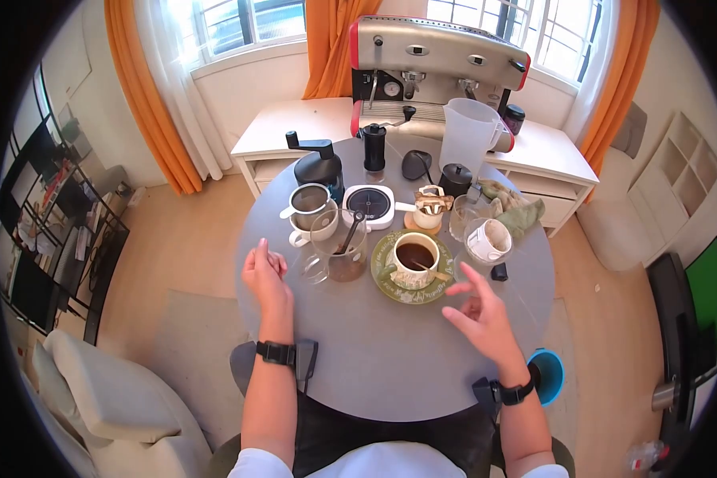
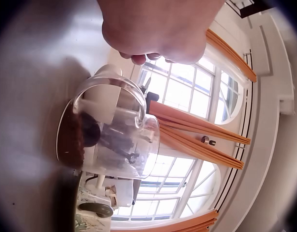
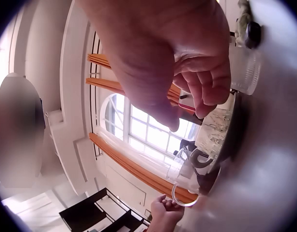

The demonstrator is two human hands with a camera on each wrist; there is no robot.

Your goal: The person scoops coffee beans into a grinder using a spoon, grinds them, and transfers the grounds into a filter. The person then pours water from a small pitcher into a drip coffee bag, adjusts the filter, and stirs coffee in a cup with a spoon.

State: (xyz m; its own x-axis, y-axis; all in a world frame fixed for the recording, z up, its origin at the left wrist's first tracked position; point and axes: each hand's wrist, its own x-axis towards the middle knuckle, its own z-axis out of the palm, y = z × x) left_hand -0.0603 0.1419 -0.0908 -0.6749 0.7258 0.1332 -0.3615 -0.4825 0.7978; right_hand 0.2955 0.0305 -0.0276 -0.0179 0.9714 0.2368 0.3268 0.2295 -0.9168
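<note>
A cream cup [image 1: 410, 277] of dark coffee stands upright on a patterned green saucer [image 1: 384, 283]. Close to the saucer's right side hovers my right hand [image 1: 479, 317], thumb and fingers apart with nothing between them. My left hand [image 1: 268, 279] is raised at the left, its fingers loosely curled and holding nothing. Just beyond it stands a clear glass jug [image 1: 358, 267], handle toward me, with a little brown liquid at the bottom and a black spoon [image 1: 350, 235] leaning inside. The jug [image 2: 124, 130] also fills the middle of the left wrist view, below the hand.
Behind the cup are a white scale [image 1: 369, 207], a dripper with a used filter [image 1: 432, 203], a hand grinder [image 1: 374, 151] and a frosted pitcher [image 1: 464, 135]. A patterned white cup [image 1: 488, 240] tilts in a glass bowl near a green cloth [image 1: 518, 209]. A blue bin [image 1: 548, 376] stands below.
</note>
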